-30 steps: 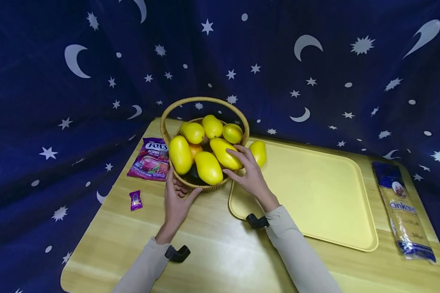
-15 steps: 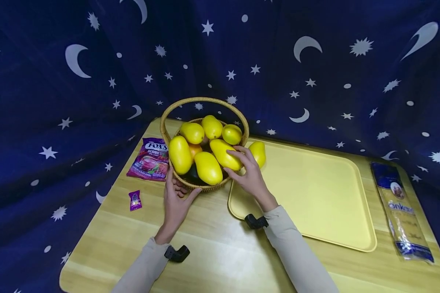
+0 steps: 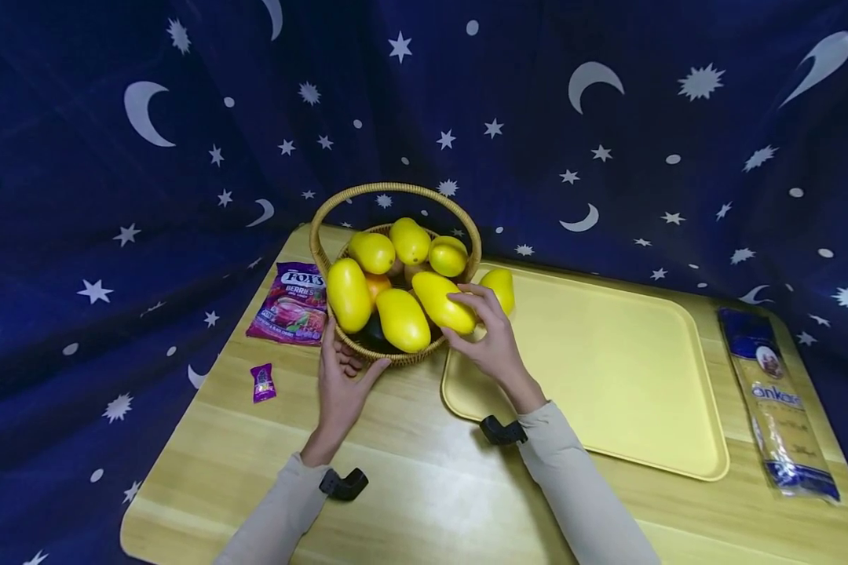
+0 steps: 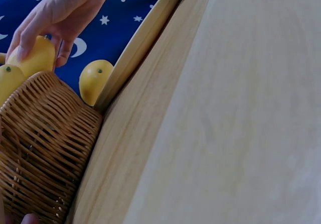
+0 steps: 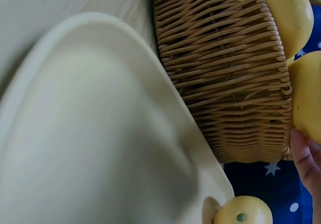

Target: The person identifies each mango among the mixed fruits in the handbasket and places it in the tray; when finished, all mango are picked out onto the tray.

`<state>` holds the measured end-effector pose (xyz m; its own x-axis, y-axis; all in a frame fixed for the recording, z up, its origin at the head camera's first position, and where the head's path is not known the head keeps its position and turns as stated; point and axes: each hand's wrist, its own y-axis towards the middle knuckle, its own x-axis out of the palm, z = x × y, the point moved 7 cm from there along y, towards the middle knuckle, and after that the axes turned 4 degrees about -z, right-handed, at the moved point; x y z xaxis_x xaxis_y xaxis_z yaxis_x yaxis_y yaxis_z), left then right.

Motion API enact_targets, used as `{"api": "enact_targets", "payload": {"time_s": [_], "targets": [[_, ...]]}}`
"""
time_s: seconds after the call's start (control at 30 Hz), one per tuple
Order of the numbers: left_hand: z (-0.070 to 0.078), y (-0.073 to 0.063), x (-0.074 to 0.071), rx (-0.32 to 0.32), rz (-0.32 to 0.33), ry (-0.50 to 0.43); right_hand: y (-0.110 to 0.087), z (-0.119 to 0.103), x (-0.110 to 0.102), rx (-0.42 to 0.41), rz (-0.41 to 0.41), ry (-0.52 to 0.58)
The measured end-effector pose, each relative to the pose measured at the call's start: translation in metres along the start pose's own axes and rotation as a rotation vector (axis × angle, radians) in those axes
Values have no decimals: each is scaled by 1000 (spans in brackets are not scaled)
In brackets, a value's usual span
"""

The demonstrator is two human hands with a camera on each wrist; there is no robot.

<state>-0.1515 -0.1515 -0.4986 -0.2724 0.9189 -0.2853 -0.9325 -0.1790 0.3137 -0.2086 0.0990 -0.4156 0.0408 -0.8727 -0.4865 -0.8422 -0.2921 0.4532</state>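
A wicker basket (image 3: 417, 360) with a tall handle holds several yellow mangoes (image 3: 349, 296), an orange fruit (image 3: 378, 285) and a dark item (image 3: 374, 331) partly covered by them. My left hand (image 3: 341, 392) holds the basket's near left side, its thumb and fingers spread against the weave. Between the thumb and fingers of my right hand (image 3: 493, 333) is a mango (image 3: 444, 302) at the basket's right rim. In the left wrist view this mango (image 4: 37, 56) shows above the wicker edge. Another mango (image 3: 498, 291) lies on the tray's back left corner, just behind my right hand.
A yellow tray (image 3: 608, 369) takes up the table's right half, close against the basket. Right of it lies a pack of pasta (image 3: 780, 404). A purple candy bag (image 3: 290, 306) and one wrapped candy (image 3: 262, 383) are on the left. A dark blue curtain (image 3: 424, 102) hangs behind.
My right hand has shifted slightly right and toward me with the mango, uncovering more fruit beneath. My left hand stays at the basket.
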Motion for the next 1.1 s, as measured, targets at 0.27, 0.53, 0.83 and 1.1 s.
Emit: {"api": "enact_targets", "payload": {"time_s": [0.27,0.53,0.83,1.1], "targets": [[1,0,1,-4,-1,-6,-9,-15,-8,-44,10,-13],[13,-1,0,-102,-10,-3,-15,-56,-24,-78,38,-25],[2,0,1,-88,-5,12,-26,-59,-36,-94,70,-8],[22,0,-1,-84,-11,7,-34,-57,-40,-84,75,-8]]}}
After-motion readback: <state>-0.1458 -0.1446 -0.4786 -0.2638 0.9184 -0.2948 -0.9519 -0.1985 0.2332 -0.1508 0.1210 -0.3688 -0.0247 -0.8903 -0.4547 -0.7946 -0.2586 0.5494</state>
